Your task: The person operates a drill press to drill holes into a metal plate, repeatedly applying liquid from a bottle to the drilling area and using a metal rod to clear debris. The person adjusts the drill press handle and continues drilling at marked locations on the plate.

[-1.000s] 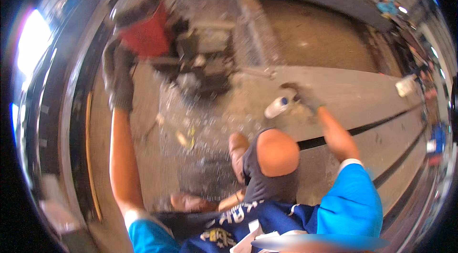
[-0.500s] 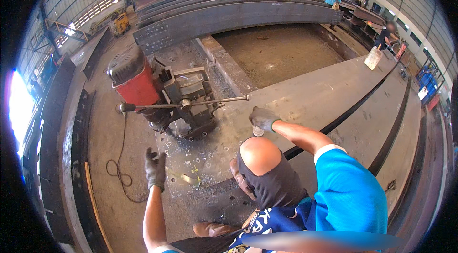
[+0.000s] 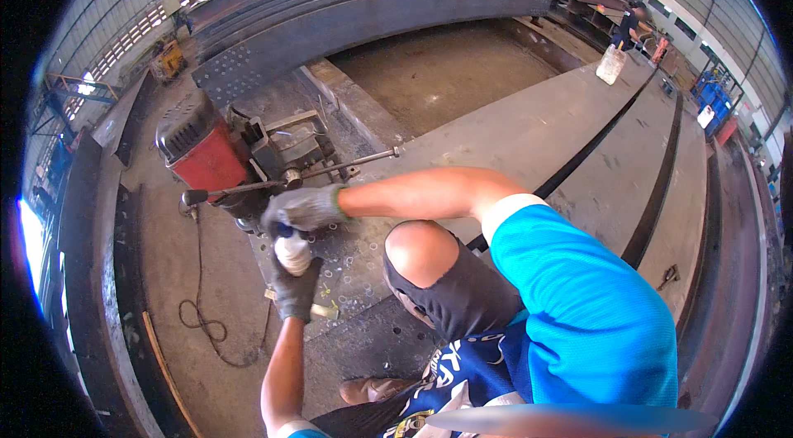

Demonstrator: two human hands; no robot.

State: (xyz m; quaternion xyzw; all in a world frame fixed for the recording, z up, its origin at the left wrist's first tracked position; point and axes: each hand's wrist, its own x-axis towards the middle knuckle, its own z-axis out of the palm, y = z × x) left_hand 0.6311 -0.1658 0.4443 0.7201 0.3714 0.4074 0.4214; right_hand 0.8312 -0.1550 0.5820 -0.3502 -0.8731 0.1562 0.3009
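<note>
The gloved left hand (image 3: pixel 295 289) grips a small white bottle (image 3: pixel 292 253) from below, holding it upright, while the gloved right hand (image 3: pixel 303 208) closes over its top, seemingly to work the cap. At 11 o'clock from the hands a red drill (image 3: pixel 216 159) sits on a steel beam (image 3: pixel 529 136) strewn with shavings, its cable (image 3: pixel 201 314) coiled at 8 o'clock. Further beams and distant workers fill the open shed.

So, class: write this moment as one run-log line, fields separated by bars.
left hand: holds bottle from below | right hand: on bottle top | drill: on steel plate, behind hands | cable: on floor
</note>
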